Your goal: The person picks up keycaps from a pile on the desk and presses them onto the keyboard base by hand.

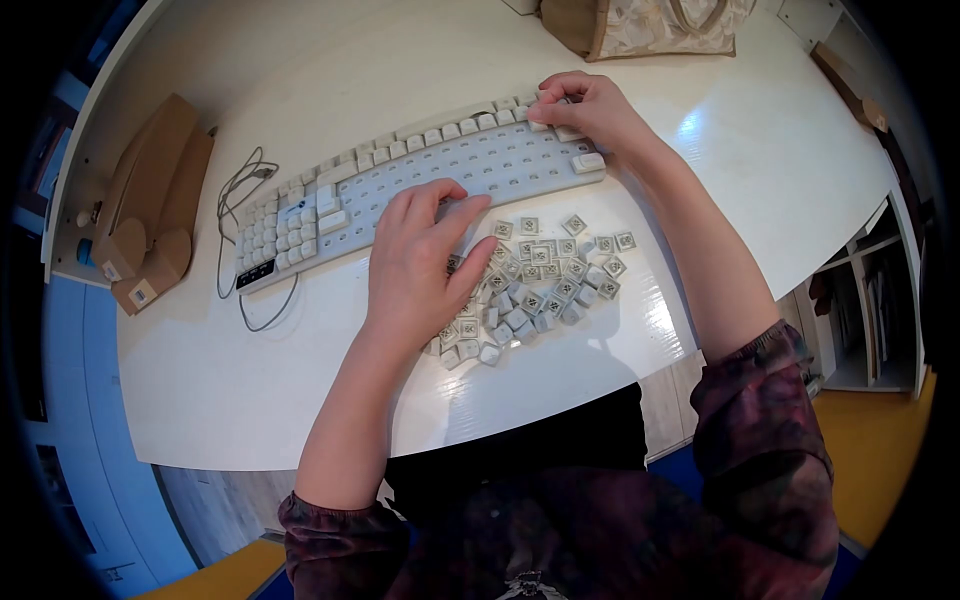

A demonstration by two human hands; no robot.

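Whitish plastic lies under the right hand [590,108], whose thumb and forefinger come close together at the 2 o'clock end of the keyboard [440,165]; whether a keycap is between these fingertips, I cannot tell. The left hand [425,250] is over the 6 o'clock edge of the keyboard, its thumb and forefinger spread well apart, with nothing visible between them. Across the keyboard's middle the switch places are bare, while keycaps sit along its 12 o'clock edge and fill its 9 o'clock end. Loose keycaps [540,280] form a pile at 3 o'clock from the left hand, many with their undersides up. Beyond the keyboard's 9 o'clock end are a looped cable [265,172] and, farther, folded cardboard [160,190]. At 1 o'clock from the right hand, a bag [650,30] stands on the white desk [230,390].
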